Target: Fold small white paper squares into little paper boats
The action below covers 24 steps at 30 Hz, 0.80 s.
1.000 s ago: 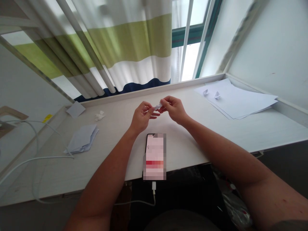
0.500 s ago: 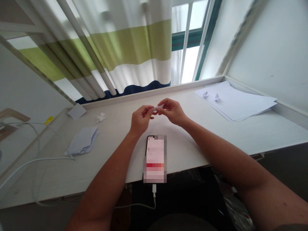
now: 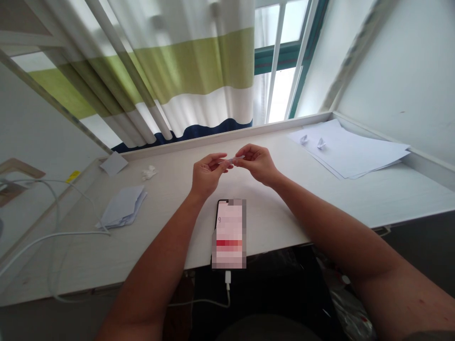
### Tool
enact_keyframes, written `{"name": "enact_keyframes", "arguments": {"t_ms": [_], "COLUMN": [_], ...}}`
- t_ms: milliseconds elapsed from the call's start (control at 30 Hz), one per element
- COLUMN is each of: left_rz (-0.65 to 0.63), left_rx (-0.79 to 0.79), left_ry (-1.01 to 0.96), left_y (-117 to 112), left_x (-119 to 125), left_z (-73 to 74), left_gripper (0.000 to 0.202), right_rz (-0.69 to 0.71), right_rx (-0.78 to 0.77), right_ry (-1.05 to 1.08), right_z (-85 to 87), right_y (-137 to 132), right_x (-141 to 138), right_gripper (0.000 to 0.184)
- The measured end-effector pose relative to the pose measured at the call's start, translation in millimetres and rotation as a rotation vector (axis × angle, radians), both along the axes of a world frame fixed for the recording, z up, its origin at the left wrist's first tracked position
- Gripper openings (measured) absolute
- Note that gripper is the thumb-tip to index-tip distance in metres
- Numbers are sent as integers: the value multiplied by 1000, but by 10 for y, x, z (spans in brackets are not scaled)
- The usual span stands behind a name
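Note:
Above the middle of the white desk (image 3: 177, 203), my left hand (image 3: 208, 174) and my right hand (image 3: 259, 165) meet over a small folded piece of paper (image 3: 232, 160). Thumb and fingers of each hand pinch it from opposite sides, so most of the paper is hidden. Closer to me, a phone (image 3: 229, 232) lies at the desk's front edge, its screen lit and partly blurred, with a white charging cable (image 3: 228, 278) plugged into its lower end.
At right, two small folded paper pieces (image 3: 321, 143) rest on large white sheets (image 3: 359, 149). Crumpled paper (image 3: 149, 173), a stack of paper squares (image 3: 122, 206) and a single square (image 3: 113, 164) lie at left, near a looping white cable (image 3: 53, 237). A curtain (image 3: 199, 61) hangs behind.
The fingers have shifted slightly around the paper. My left hand's index finger is straighter and a little higher, and the paper sits at a different angle.

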State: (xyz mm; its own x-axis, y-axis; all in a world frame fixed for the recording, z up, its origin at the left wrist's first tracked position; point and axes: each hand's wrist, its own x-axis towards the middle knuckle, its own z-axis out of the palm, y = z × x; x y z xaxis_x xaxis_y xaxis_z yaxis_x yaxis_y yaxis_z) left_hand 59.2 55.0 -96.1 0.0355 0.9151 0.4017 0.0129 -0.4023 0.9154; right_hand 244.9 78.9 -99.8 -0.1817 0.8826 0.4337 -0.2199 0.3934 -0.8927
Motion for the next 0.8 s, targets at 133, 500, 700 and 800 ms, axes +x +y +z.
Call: {"name": "enact_keyframes", "arguments": {"t_ms": [133,500,700,800], "left_rz": [-71,-15,-41,-47], "left_rx": [-53,29,-2,-4], "left_ry": [102,140,172,167], "left_y": [-10,25,5,4], "left_x": [-25,-73,-56,-59], "left_z": [14,-5,-6,-5], "left_gripper": [39,39,34,33], "right_rz": [30,54,89,38], "right_rx": [-14,-3,28,88], "right_ry": [-31,-140,-211,-289], "right_z": [-24,-23,-26,-11], "right_y": [31,53,27,-10], "right_x": [24,78,77,81], "right_gripper": [52,54,55,59]}}
